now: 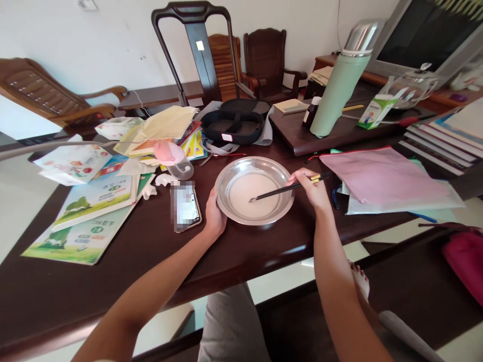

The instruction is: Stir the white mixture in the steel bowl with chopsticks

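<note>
Silvery metal: that is the round basin (260, 219) I'm watching from my end, on the dark surface (143, 246) between the two sets of fingers, with a pale, whitish layer (245, 186) inside it. My left hand (216, 216) grasps the basin's left side, most of its fingers hidden by the metal. My right hand (312, 190) has its fingers closed around black chopsticks (277, 192), gripped near their gold-banded upper ends; they slant down and left from those fingers, tips over the whitish layer, and I cannot tell how deep they reach. Just left of the left fingers lies a phone (187, 207). Right of the right fingers I see a pink pouch (385, 173); beyond them stands a pale green flask (335, 95), and beyond the basin sits an open black case (234, 131).
</note>
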### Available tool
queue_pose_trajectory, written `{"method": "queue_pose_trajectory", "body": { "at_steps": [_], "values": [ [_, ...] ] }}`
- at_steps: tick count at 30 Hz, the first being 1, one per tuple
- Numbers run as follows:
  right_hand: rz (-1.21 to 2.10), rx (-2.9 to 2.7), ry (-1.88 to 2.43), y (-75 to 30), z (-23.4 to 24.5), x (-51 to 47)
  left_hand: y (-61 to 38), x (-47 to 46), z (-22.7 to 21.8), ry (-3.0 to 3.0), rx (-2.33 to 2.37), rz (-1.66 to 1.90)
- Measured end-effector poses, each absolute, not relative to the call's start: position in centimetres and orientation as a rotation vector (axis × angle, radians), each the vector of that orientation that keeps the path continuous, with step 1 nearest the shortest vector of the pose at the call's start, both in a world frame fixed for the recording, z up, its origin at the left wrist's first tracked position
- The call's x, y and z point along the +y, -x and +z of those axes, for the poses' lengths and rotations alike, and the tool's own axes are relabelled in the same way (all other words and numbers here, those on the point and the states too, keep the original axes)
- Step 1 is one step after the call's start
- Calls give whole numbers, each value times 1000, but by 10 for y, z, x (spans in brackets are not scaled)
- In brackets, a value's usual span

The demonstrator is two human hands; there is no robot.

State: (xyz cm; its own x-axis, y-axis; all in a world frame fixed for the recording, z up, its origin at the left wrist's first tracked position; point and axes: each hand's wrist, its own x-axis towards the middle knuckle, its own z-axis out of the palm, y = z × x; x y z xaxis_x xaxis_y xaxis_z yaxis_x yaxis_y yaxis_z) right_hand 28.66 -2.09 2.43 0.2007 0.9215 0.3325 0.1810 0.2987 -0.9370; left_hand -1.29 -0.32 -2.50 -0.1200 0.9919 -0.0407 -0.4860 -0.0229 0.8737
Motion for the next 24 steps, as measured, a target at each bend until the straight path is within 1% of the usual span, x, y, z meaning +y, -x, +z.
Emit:
{"method": "queue_pose_trajectory", "body": {
  "at_steps": [3, 6, 8, 12, 17, 22, 24],
  "values": [
    [674, -1309, 1175, -286, 24, -20, 13, -3, -25, -740, 919, 1496],
    [618, -1179, 1190, -288, 23, -19, 12, -3, -25, -731, 920, 1493],
    [652, -1143, 1177, -288, 23, -20, 12, -3, -25, -730, 918, 1494],
    [759, -1274, 1154, -285, 25, -21, 12, -3, -25, -732, 918, 1498],
    [651, -1215, 1177, -287, 26, -20, 13, -3, -26, -741, 914, 1501],
    [764, -1256, 1160, -288, 26, -22, 14, -3, -26, -751, 914, 1496],
    [741, -1326, 1161, -287, 26, -22, 14, -3, -27, -758, 914, 1492]
  ]
}}
